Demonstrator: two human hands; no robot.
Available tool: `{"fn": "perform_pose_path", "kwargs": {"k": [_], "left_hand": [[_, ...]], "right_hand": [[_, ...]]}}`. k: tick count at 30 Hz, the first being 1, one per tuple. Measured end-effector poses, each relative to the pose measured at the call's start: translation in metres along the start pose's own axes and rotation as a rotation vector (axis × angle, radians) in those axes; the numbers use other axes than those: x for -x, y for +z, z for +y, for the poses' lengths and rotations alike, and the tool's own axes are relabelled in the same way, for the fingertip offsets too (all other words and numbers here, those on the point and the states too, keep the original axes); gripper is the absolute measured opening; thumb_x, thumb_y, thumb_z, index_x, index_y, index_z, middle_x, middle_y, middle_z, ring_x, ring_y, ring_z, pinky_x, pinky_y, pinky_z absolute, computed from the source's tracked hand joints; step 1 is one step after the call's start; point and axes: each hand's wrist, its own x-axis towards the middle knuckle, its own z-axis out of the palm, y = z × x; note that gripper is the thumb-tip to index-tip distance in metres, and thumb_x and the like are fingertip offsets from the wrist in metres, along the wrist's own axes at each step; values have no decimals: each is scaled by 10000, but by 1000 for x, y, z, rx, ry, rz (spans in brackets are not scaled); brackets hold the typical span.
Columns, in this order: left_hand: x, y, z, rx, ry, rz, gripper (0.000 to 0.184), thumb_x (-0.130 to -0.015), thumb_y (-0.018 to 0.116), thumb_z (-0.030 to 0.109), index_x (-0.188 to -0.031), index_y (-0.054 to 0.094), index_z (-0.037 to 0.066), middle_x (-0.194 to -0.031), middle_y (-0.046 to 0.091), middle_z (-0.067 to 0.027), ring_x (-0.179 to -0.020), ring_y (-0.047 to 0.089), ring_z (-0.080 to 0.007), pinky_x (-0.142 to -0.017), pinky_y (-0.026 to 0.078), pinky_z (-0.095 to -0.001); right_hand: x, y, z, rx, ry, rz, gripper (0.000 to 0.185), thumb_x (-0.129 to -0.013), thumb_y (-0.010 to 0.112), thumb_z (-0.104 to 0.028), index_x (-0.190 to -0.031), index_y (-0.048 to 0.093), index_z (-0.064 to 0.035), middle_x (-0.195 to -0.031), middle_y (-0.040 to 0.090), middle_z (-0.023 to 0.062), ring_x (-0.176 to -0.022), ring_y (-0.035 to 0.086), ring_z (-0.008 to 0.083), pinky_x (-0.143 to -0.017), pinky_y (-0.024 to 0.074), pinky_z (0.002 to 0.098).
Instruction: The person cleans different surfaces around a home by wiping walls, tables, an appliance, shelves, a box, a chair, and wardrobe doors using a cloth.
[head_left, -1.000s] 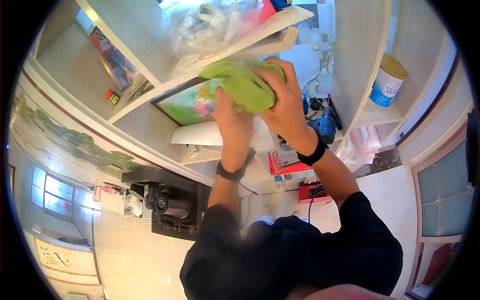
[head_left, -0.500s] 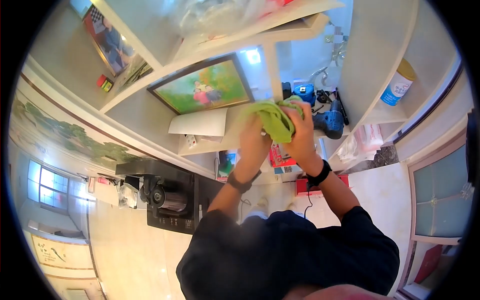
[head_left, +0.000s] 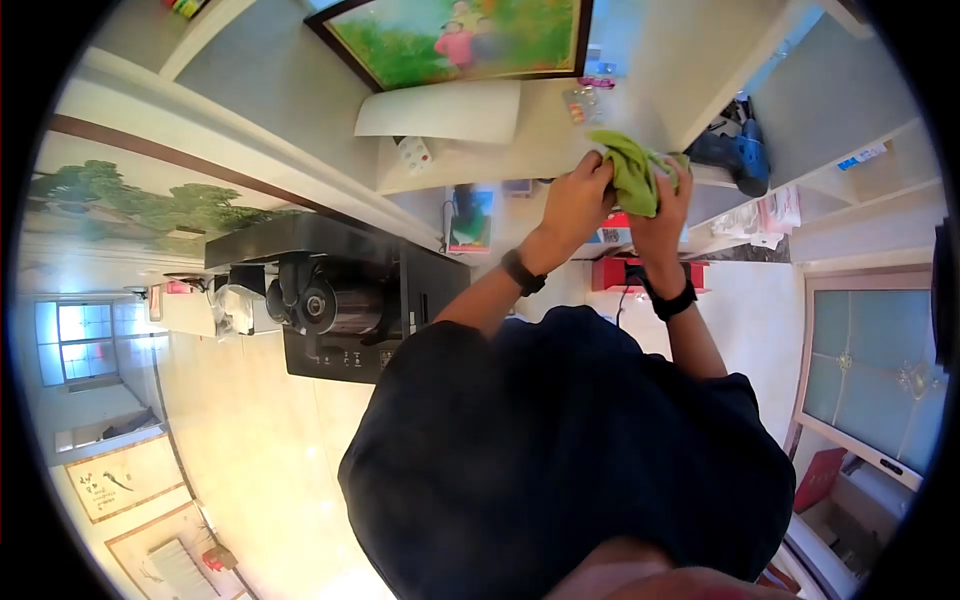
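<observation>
A crumpled green cloth (head_left: 632, 178) is held between both hands in front of the shelf edge. My left hand (head_left: 580, 205) grips its left side with bent fingers, and a dark band is on that wrist. On the cloth's right side my right hand (head_left: 660, 215) is closed, with a black band on the wrist. Behind the cloth lies the shelf board (head_left: 460, 165), bearing a framed picture (head_left: 470, 45), a curved white sheet (head_left: 440, 110) and a blister pack (head_left: 580, 105). A blue power drill (head_left: 748, 155) sits to the right of the hands.
A black appliance (head_left: 345, 310) stands at the left below the shelf. Red boxes (head_left: 605, 274) are on the floor beneath the hands, with a cable near them. Pink and white packages (head_left: 770, 215) lie at the right. A glass-panelled door (head_left: 870, 350) is farther right.
The view has tilted down and shifted. Both hands, still holding the green cloth, have moved away from the upper shelf to the lower shelf's front edge. The blister pack is now visible.
</observation>
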Motion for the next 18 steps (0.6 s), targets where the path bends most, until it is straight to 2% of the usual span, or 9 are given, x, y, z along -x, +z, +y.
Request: {"fn": "perform_pose_path", "kwargs": {"k": [3,8,14,18], "left_hand": [[33,-11,-39,-47,-53,27,260,-747,656,72,-989,566,47,-983,574,-132,-718,630,-353,-601,535,-434],[69,-41,-81,-140,-166,-31,266,-735,653,59,-986,570,33,-1011,582,-138,-726,634,-354,-604,536,-431],[104,-98,-117,-173,-310,25,318,-706,668,48,-1009,573,39,-997,577,-140,-726,627,-361,-595,519,-449],[112,-123,-135,-127,-290,89,341,-723,663,41,-1052,575,53,-1004,597,-143,-752,631,-366,-603,520,-454]], "right_hand": [[32,45,-10,5,-3,-87,476,-708,731,-33,-1166,605,-51,-1239,503,172,-1134,489,372,-971,403,445],[48,95,-51,77,-46,-89,421,-694,730,-34,-1107,655,-63,-1231,518,140,-1112,488,351,-957,398,441],[53,151,-96,-69,-141,-170,453,-657,748,-48,-1101,662,-69,-1203,535,133,-1067,509,346,-929,403,445],[54,171,-120,-95,-152,-169,458,-651,749,-39,-1100,666,-71,-1197,544,134,-1066,514,346,-919,416,435]]}}
